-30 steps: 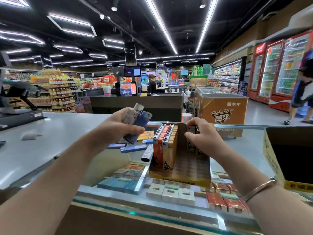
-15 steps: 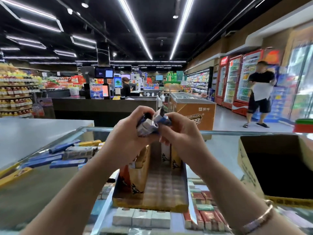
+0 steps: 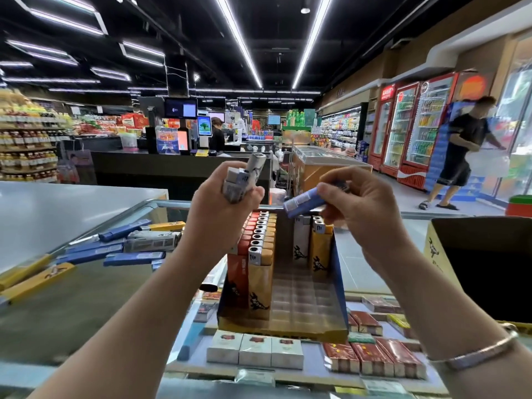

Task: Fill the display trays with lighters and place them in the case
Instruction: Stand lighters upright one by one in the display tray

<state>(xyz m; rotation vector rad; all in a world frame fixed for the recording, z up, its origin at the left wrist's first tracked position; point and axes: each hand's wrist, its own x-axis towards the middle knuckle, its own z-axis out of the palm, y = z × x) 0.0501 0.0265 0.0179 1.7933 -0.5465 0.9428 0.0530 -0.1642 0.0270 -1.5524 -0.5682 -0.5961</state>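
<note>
A cardboard display tray (image 3: 290,326) stands on the glass counter in front of me. Red and orange lighters (image 3: 257,254) fill its left rows, a few more lighters (image 3: 313,243) stand at its back right, and the rest of its slots hold nothing. My left hand (image 3: 221,205) is raised above the tray's left side, closed around a bundle of grey lighters (image 3: 244,180). My right hand (image 3: 357,205) holds one blue lighter (image 3: 302,202) by its end, above the tray's back.
Loose blue, grey and yellow lighters (image 3: 135,246) lie on the glass counter (image 3: 86,298) to the left. An open cardboard box (image 3: 486,269) stands at the right. Cigarette packs (image 3: 256,351) show under the glass. A person (image 3: 460,156) walks in the aisle at the far right.
My hands were together over the tray half a second ago. They have parted: the right hand now holds one blue lighter taken from the left hand's bundle.
</note>
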